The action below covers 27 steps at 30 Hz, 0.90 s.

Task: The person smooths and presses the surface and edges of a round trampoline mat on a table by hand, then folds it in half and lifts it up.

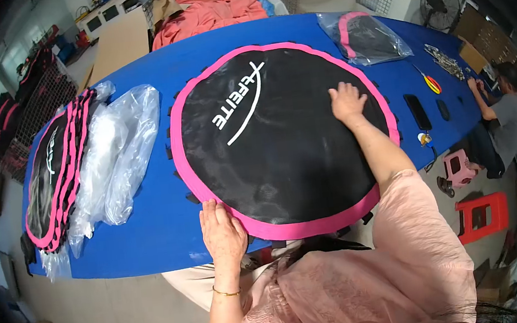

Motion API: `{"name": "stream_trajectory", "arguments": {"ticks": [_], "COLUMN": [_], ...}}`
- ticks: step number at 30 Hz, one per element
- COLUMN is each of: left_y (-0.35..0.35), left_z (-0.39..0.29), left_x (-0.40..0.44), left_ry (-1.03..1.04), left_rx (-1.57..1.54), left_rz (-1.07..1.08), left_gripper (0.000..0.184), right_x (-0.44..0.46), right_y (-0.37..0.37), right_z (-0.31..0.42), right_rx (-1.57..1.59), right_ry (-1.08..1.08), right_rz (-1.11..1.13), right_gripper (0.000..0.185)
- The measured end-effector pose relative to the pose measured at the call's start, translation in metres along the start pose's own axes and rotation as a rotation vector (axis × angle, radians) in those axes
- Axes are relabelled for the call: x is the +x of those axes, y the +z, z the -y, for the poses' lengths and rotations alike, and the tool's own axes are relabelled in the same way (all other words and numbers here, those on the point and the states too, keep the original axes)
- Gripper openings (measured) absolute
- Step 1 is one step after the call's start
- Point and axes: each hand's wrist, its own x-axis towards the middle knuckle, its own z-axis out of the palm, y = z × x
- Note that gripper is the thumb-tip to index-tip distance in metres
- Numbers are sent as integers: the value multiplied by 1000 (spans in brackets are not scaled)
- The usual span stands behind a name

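Pink patterned cloth of the person's shirt [347,284] fills the foreground. Just beyond it, one round black mat [284,165] with a pink rim and white lettering lies flat on the blue worktop [153,242]. The left hand [223,231] has its fingers laid over the rim at the near left; whether it pinches the edge, I cannot tell. The right hand [348,101] is spread, palm down, on the black surface, grasping nothing.

One clear bag [390,51] at the far right holds a black piece with a pink band [355,33]. On the left, several matching mats lie in an overlapping stack [52,177], too close-set to count, beside a pile of clear plastic [129,156] whose separate bags cannot be counted. Near the right end are two dark flat objects [417,112], one larger, and one yellow-and-red handled tool [432,84]. Two stools [488,216], one pink, one red, stand off the worktop.
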Motion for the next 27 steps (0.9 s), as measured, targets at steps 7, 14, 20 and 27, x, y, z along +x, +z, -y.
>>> {"name": "stream_trajectory", "arguments": {"ticks": [7,14,20,27], "left_y": [5,6,4,-1], "left_z": [3,4,2,0], "left_x": [-1,-1,1,1], "left_ry": [6,33,39,-14], "left_rx": [21,29,7,15], "left_rz": [-65,-81,-99,24], "left_gripper": [41,39,39,46], "right_x": [-95,-156,-60,19], "right_y": [-85,-112,-72,11], "right_z": [107,88,0,2], "right_rx": [141,420,7,59], "right_ry": [-764,-889,-578,28], "right_rz": [-99,146,59,17], "right_gripper": [40,55,52,58]}}
